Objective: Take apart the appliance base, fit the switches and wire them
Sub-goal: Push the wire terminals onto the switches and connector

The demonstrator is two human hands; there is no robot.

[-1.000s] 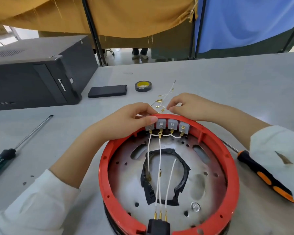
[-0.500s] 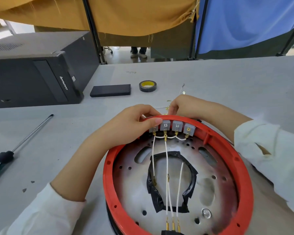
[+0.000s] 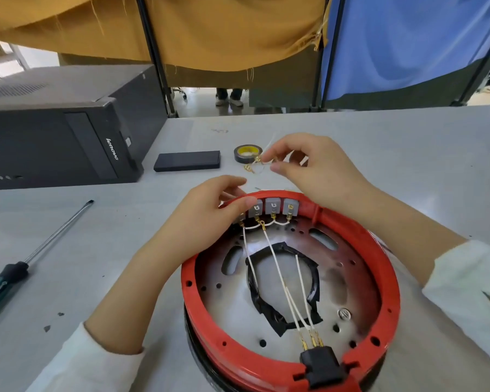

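Note:
The round red appliance base [image 3: 382,264] lies open on the grey table, its metal plate showing. A row of grey switches [image 3: 272,206] sits in the far rim, joined by short white wire loops. White wires [image 3: 277,267] run from them to a black plug socket [image 3: 321,363] at the near rim. My left hand [image 3: 210,219] grips the far rim by the leftmost switch. Raised above the table behind the base, my right hand [image 3: 311,168] pinches a thin white wire with brass terminals [image 3: 256,162].
A black computer case [image 3: 68,128] stands at the far left. A flat black box [image 3: 187,160] and a roll of black tape [image 3: 247,153] lie behind the base. A long green-handled screwdriver [image 3: 37,250] lies at the left.
My right hand has lifted from the table behind the rim, bringing up the white wire with brass terminals. My left hand stays on the rim. The view has shifted so the base sits lower right.

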